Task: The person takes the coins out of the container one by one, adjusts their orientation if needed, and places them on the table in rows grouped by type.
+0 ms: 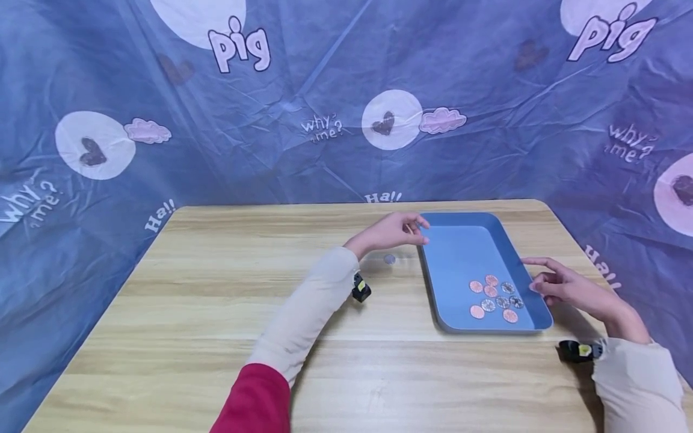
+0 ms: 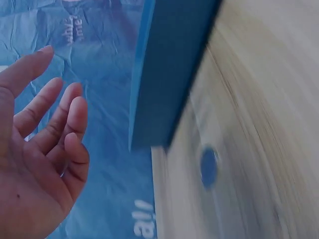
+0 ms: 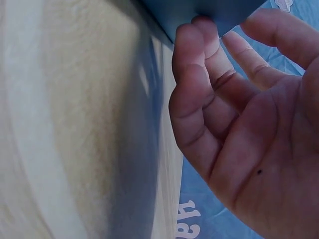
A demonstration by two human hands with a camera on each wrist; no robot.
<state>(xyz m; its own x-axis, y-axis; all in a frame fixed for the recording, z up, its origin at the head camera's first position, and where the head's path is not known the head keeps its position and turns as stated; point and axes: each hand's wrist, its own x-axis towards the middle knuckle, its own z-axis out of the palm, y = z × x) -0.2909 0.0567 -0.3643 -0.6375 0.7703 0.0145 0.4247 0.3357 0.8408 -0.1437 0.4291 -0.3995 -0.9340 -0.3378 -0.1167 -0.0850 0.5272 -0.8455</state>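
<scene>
A blue rectangular tray [image 1: 455, 252] lies flat on the wooden table, with several copper and silver coins [image 1: 490, 291] loose in its near half. At the tray's far left rim hovers my left hand [image 1: 397, 230], fingers loosely bent; the left wrist view shows this hand [image 2: 45, 129] apart from the tray's outer wall [image 2: 162, 74]. A single silver coin [image 1: 390, 259] rests on the wood left of the tray. My right hand [image 1: 568, 290] holds the tray's right side: curled fingers [image 3: 192, 50] touch the outer wall and the thumb meets the rim.
The wooden table [image 1: 206, 300] extends to the left and in front of the tray. A blue printed cloth [image 1: 303, 78] hangs behind the table and along its sides. Black wrist cameras [image 1: 361, 288] sit on both white sleeves [image 1: 308, 319].
</scene>
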